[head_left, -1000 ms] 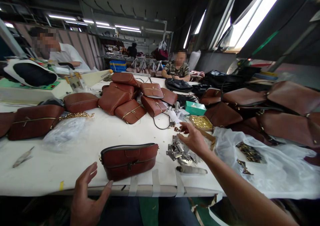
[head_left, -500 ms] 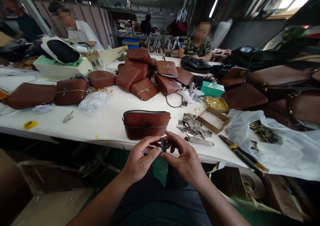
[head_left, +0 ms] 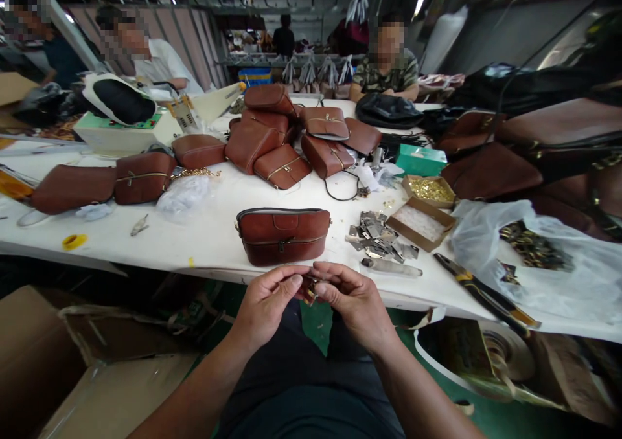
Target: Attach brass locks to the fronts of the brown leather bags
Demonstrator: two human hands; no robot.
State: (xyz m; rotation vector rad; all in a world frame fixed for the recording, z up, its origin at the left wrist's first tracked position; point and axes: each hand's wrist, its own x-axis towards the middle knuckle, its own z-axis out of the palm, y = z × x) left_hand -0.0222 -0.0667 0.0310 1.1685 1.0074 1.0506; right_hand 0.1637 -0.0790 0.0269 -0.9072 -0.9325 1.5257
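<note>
In the head view my left hand (head_left: 265,300) and my right hand (head_left: 357,303) meet just in front of the table edge. Between their fingertips they pinch a small metal clasp piece (head_left: 311,286), partly covered by the fingers. Right behind them a brown leather bag (head_left: 283,237) stands upright, its zipper front facing me. Flat metal plates (head_left: 376,235) lie in a heap to the right of the bag. A tool handle or stick (head_left: 392,268) rests below the heap, beyond my right hand.
Pliers (head_left: 479,293) lie by a clear plastic bag of clasps (head_left: 537,248). Small cardboard boxes (head_left: 422,224) hold gold and clear pieces. Brown bags (head_left: 255,141) are piled behind. Yellow tape (head_left: 74,241) is at left. A person in camouflage (head_left: 386,70) sits across the table.
My hands have come closer together, and the right fingertips now close on the metal piece alongside the left. The piece has turned. The camera view has shifted slightly.
</note>
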